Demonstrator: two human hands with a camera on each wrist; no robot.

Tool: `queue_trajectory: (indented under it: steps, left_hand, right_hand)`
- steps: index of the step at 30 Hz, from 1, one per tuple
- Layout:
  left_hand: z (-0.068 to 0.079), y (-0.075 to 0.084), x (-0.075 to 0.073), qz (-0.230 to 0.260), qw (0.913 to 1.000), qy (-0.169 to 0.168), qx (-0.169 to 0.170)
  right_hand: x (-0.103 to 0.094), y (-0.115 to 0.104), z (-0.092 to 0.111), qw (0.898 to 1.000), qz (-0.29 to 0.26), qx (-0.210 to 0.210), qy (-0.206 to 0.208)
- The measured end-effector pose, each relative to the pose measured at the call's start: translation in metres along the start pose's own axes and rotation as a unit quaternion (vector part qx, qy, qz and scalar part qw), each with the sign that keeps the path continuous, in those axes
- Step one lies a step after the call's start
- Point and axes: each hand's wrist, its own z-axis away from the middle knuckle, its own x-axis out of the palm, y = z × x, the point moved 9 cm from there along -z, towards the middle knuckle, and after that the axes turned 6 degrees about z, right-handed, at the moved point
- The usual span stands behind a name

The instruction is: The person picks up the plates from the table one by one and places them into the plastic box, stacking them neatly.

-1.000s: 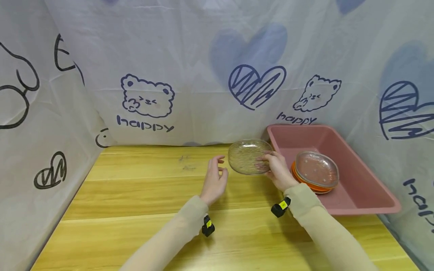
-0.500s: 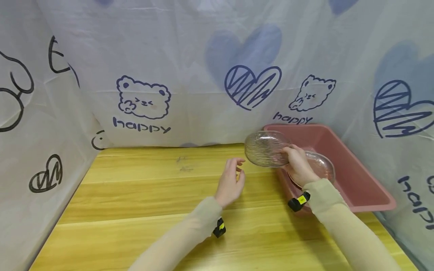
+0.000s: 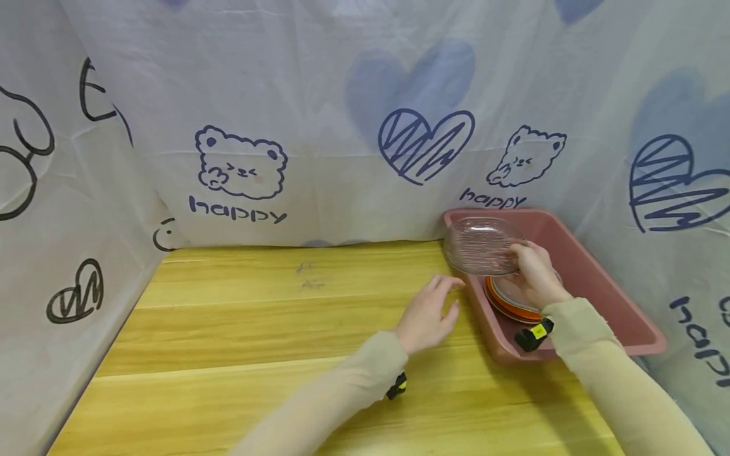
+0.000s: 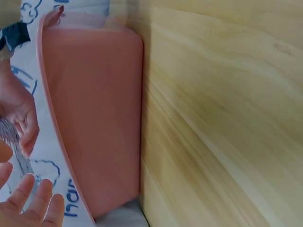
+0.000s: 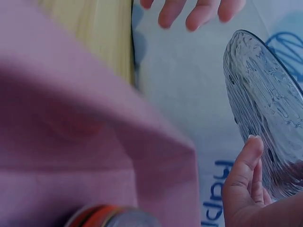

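A clear, ripple-textured glass plate is held up over the left rim of the pink basin. My right hand pinches its right edge, thumb on one face and fingers behind, as the right wrist view shows with the plate tilted. My left hand is just left of the basin, fingers loosely bent and holding nothing. In the left wrist view its fingertips are spread, apart from the plate. Inside the basin a stack of plates, orange ones under a clear one, is partly hidden by my right hand.
The basin stands at the right end of the wooden table, its wall rising beside my left hand. A white cloth with bear and heart drawings hangs behind the table and along both sides.
My right hand has carried the glass plate rightward from above the table to over the basin's edge. My left hand has followed to the right, still without holding anything.
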Motion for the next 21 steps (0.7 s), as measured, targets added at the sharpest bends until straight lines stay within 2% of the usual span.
queue_trajectory:
  steps: [8, 16, 21]
  left_hand:
    - [-0.005, 0.024, 0.026, -0.083, 0.9937, -0.039, 0.064]
    - [-0.006, 0.041, 0.054, -0.156, 0.9788, -0.088, 0.100]
    - [-0.006, 0.046, 0.065, -0.176, 0.9725, -0.094, 0.120]
  right_hand:
    - [-0.035, 0.009, -0.010, 1.000, -0.006, 0.011, 0.025]
    - [-0.066, 0.018, -0.012, 0.998, 0.060, 0.018, 0.029]
    - [-0.082, 0.020, -0.015, 0.993, 0.109, 0.015, 0.048]
